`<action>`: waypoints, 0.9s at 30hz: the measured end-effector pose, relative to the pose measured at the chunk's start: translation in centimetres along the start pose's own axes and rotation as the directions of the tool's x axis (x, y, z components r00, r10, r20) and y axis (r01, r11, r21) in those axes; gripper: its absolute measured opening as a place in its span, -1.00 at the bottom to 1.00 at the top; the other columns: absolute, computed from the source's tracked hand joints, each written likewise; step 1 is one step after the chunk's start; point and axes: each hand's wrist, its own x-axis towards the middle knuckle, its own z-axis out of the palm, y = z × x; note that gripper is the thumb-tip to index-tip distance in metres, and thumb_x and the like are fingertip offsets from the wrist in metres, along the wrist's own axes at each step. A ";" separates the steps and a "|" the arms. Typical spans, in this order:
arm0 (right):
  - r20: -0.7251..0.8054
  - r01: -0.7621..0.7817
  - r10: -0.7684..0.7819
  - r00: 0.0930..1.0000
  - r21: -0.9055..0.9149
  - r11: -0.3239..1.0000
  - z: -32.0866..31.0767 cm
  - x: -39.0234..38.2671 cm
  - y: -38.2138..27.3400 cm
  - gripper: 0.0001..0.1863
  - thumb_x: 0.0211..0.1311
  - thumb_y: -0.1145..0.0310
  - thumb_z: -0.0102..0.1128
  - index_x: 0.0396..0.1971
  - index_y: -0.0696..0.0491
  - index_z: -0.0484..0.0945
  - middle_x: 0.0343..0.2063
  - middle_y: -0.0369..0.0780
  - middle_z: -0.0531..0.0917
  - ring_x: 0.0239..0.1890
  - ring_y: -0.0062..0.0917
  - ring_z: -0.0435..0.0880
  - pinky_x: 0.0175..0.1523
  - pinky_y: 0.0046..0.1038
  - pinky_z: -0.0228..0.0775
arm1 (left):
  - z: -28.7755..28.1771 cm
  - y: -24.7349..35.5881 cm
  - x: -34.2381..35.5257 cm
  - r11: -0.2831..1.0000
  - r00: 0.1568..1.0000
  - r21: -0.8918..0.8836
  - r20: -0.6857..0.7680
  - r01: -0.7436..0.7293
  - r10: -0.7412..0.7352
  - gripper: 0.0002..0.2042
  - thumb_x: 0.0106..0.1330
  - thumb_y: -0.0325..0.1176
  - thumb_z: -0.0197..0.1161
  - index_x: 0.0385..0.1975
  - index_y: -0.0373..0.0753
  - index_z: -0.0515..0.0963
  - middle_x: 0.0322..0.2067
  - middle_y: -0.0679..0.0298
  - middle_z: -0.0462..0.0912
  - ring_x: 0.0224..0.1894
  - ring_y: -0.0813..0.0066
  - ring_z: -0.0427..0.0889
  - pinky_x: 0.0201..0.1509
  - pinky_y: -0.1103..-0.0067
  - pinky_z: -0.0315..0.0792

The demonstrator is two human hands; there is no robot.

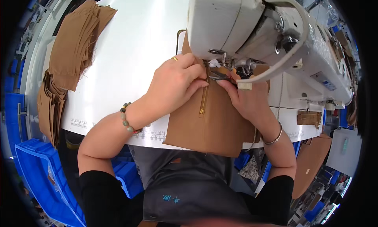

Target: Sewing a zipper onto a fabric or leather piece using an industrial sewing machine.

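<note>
Brown fabric (pixel 204 132) with a brass zipper (pixel 201 108) set down its middle lies under the white sewing machine (pixel 212 26). My left hand (pixel 177 81) bends over the upper zipper just left of the presser foot, fingertips pinched on the fabric. Small dark thread snips (pixel 220 78) are in my right hand (pixel 246 97), their blades pointing left across the zipper near my left fingertips. The machine's head and hose partly hide the right fingers.
Stacks of brown cut pieces (pixel 75 45) hang along the table's (pixel 134 30) left side. A smaller brown piece (pixel 309 117) lies at the right. Blue plastic bins (pixel 43 168) stand below the left edge. A brown panel (pixel 309 168) is below the right edge.
</note>
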 end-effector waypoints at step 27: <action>0.190 0.254 -0.261 0.946 0.064 0.965 -1.7 -0.1 -0.7 -0.69 0.30 0.02 0.32 -0.23 -0.05 0.59 -0.57 -0.25 0.62 -0.48 -0.29 0.69 -0.41 -0.28 0.43 | -3.0 1.7 -0.8 0.958 0.904 -0.125 0.380 0.258 -0.194 -0.72 0.04 -0.30 0.58 -0.42 -0.19 0.56 -0.39 0.27 0.59 -0.20 0.19 0.62 -0.13 0.33 0.53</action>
